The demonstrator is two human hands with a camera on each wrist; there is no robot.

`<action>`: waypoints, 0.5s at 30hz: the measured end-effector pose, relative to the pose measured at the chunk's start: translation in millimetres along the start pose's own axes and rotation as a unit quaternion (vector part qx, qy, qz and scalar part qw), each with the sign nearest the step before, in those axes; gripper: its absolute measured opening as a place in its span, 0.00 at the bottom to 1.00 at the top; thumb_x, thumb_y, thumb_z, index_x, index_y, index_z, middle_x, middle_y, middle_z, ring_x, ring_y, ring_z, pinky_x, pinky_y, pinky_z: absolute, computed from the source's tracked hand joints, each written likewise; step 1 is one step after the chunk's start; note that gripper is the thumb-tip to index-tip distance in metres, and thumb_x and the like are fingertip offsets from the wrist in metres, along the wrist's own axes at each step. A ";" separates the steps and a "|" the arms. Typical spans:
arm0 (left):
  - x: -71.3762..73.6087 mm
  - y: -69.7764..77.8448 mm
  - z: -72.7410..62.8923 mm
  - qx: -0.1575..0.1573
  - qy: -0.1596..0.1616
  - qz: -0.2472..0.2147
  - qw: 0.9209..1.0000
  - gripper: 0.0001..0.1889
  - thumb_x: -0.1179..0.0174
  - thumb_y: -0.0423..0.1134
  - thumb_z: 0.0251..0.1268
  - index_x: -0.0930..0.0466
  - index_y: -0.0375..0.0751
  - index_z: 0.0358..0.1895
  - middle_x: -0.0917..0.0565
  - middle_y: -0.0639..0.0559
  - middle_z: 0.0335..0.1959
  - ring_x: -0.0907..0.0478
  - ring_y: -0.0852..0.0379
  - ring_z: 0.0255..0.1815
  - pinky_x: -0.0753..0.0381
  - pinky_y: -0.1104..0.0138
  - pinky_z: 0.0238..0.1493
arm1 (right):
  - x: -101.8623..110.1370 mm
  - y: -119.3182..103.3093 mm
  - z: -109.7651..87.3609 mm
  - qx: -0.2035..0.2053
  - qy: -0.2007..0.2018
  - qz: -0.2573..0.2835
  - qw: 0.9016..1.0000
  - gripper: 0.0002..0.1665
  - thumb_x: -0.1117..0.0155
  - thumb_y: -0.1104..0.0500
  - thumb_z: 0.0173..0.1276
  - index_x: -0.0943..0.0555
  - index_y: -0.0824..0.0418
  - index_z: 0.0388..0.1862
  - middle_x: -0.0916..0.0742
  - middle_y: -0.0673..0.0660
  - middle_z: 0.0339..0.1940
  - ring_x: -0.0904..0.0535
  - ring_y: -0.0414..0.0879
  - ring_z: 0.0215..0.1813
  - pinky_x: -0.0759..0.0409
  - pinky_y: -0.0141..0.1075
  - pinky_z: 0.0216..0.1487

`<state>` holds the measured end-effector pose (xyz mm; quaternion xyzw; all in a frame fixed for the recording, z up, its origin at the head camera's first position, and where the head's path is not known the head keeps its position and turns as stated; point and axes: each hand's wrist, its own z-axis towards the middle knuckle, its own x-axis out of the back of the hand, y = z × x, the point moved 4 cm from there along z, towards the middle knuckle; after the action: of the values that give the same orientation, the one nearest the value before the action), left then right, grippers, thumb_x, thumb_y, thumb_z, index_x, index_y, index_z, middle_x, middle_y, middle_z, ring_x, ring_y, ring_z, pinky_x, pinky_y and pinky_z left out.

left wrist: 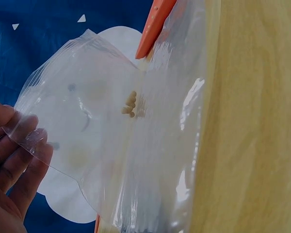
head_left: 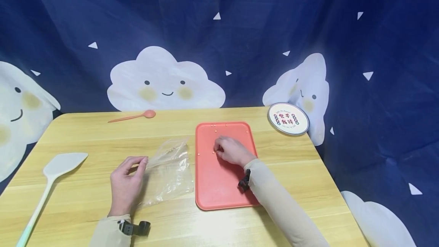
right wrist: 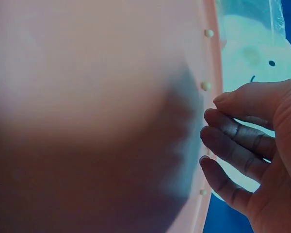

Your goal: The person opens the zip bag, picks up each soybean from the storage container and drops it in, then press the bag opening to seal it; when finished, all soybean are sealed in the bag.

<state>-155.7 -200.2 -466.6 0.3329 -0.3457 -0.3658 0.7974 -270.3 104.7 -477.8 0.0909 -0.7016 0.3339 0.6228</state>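
Note:
My left hand [head_left: 127, 180] pinches the edge of a clear plastic zip bag [head_left: 168, 178] between thumb and fingers. A small cluster of soybeans [left wrist: 130, 103] shows inside the bag in the left wrist view. My right hand [head_left: 234, 151] reaches low over a red rectangular tray [head_left: 219, 190], its fingers bent downward. Beside its fingertips in the head view lies a single soybean [head_left: 213, 152]. The right wrist view shows the thumb and fingers [right wrist: 228, 128] apart with nothing between them, near a soybean [right wrist: 205, 86] at the tray's edge.
More soybeans are scattered near the tray's far and side edges. A red spoon [head_left: 149, 114] lies at the table's back, a white plate [head_left: 289, 119] at the back right. On the left rests a white spatula [head_left: 61, 165]. A blue curtain [head_left: 247, 29] hangs behind the table.

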 end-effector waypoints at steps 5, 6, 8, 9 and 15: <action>0.3 -1.8 -0.1 0.004 0.001 0.000 1.000 0.03 0.34 0.26 0.61 0.13 0.36 0.35 0.13 0.51 0.35 0.21 0.70 0.40 0.22 0.80 0.42 | 10.9 -6.7 0.1 -0.001 0.032 0.035 0.999 0.03 0.32 0.60 0.66 0.19 0.53 0.37 0.20 0.43 0.34 0.24 0.39 0.39 0.22 0.33 0.43; 0.4 -2.2 -0.5 0.005 0.001 0.000 1.000 0.03 0.34 0.26 0.61 0.13 0.35 0.35 0.13 0.50 0.34 0.21 0.70 0.40 0.21 0.80 0.42 | 13.6 -9.8 -0.2 0.003 0.044 0.047 0.998 0.04 0.32 0.60 0.67 0.19 0.53 0.38 0.21 0.43 0.34 0.24 0.39 0.39 0.22 0.33 0.43; 0.5 -3.0 -1.4 0.006 -0.001 -0.002 1.000 0.03 0.34 0.26 0.61 0.13 0.35 0.35 0.13 0.50 0.34 0.21 0.70 0.39 0.21 0.80 0.41 | 18.9 -16.9 -1.3 0.010 0.070 0.082 0.994 0.04 0.33 0.60 0.67 0.19 0.53 0.39 0.21 0.43 0.35 0.23 0.39 0.39 0.22 0.33 0.43; 0.5 -3.3 -1.8 0.007 -0.002 -0.003 1.000 0.03 0.34 0.26 0.61 0.13 0.34 0.35 0.13 0.50 0.34 0.21 0.70 0.39 0.21 0.80 0.41 | 21.8 -21.5 -1.5 0.016 0.085 0.103 0.991 0.04 0.33 0.60 0.67 0.19 0.54 0.40 0.21 0.43 0.36 0.23 0.39 0.40 0.21 0.33 0.43; 0.7 -2.8 -2.4 0.007 -0.001 0.002 1.000 0.03 0.34 0.26 0.61 0.13 0.35 0.35 0.13 0.49 0.34 0.21 0.70 0.39 0.21 0.80 0.41 | 33.1 -52.6 3.6 0.068 0.166 0.203 0.963 0.05 0.33 0.62 0.67 0.18 0.57 0.40 0.20 0.42 0.37 0.24 0.38 0.40 0.19 0.37 0.43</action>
<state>-154.5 -201.5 -469.9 0.3374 -0.3494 -0.3621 0.7956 -251.5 72.1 -428.1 -0.0676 -0.5679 0.5104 0.6422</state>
